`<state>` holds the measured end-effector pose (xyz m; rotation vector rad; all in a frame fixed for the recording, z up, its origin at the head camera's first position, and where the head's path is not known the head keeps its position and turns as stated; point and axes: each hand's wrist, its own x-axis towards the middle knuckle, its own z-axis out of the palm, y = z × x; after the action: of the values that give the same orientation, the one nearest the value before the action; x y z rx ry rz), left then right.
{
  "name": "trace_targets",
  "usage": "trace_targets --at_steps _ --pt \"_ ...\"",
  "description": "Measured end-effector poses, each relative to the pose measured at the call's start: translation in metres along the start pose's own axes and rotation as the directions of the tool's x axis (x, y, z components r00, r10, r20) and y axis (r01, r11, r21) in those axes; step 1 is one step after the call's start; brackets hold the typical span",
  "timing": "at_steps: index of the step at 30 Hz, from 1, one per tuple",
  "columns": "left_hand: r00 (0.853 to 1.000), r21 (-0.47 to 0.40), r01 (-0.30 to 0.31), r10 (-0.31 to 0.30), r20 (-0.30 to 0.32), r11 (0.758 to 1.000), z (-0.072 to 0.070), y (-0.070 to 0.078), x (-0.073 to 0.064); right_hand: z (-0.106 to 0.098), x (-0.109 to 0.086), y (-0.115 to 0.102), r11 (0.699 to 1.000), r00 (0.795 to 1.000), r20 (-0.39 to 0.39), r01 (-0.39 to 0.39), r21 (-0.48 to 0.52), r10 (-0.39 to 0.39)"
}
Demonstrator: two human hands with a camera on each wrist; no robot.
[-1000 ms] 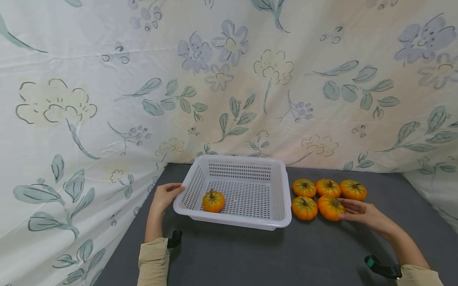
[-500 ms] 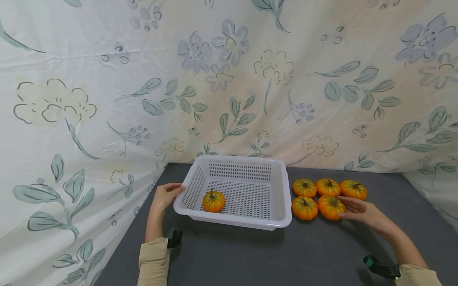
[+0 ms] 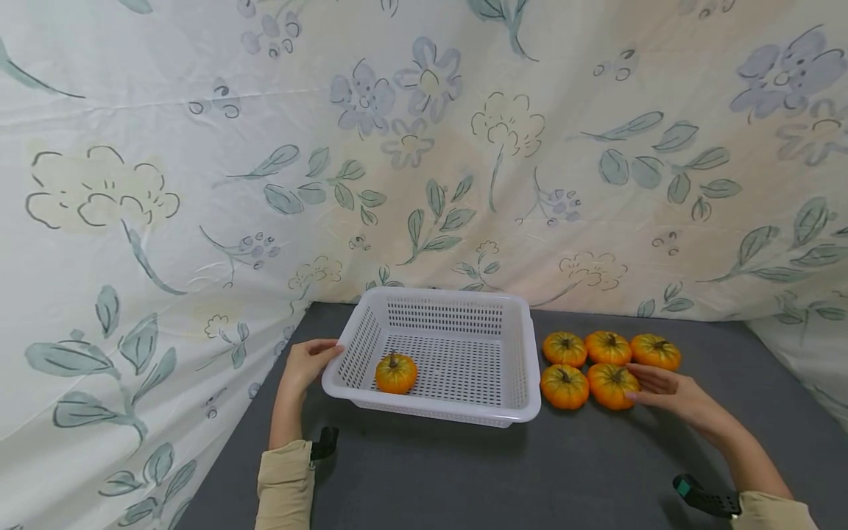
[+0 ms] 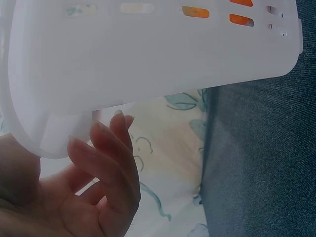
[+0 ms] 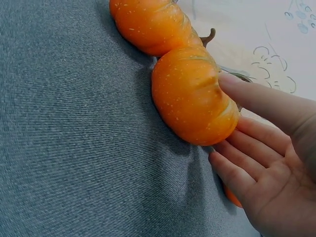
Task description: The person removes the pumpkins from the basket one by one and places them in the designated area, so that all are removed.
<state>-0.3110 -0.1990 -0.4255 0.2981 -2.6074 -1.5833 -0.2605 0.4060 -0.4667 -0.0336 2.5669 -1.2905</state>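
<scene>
My left hand (image 3: 310, 362) holds the left rim of a white plastic basket (image 3: 433, 412); in the left wrist view its fingers (image 4: 111, 163) bend under the rim. One small orange pumpkin (image 3: 395, 374) with a green-streaked top sits in the basket's front left part. On the right, my right hand (image 3: 669, 394) grips the front-row pumpkin (image 3: 611, 387) from its right side. The right wrist view shows the thumb (image 5: 247, 94) on its upper side and the other fingers spread along its flank. That pumpkin (image 5: 192, 98) rests on the dark cloth.
Beside the held pumpkin lies another front-row pumpkin (image 3: 564, 387), close to the basket's right wall. Behind them stands a row of three: a left pumpkin (image 3: 564, 348), a middle pumpkin (image 3: 607, 347) and a right pumpkin (image 3: 655, 352). A flowered curtain (image 3: 424, 147) hangs behind the dark tabletop (image 3: 424, 478).
My right hand has shifted very slightly at the same pumpkin, which has turned a little under the fingers. The left hand and the basket stay where they were.
</scene>
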Motion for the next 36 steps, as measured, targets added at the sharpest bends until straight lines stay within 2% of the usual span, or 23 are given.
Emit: trace_targets --at_steps 12,19,36 --pt "1.0 0.004 0.007 -0.007 0.004 1.0 -0.001 0.0 0.0 -0.002 0.0 0.001 0.999 0.999 -0.041 0.026 0.023 -0.026" --pt "1.0 0.006 0.019 -0.019 -0.003 1.0 0.0 0.0 0.0 -0.004 -0.003 -0.001 0.997 0.997 -0.045 0.07 0.041 -0.069" --pt "1.0 0.0 0.005 -0.005 0.002 1.0 0.0 -0.001 0.0 -0.011 -0.002 -0.017 0.998 0.996 -0.063 0.057 0.025 -0.055"
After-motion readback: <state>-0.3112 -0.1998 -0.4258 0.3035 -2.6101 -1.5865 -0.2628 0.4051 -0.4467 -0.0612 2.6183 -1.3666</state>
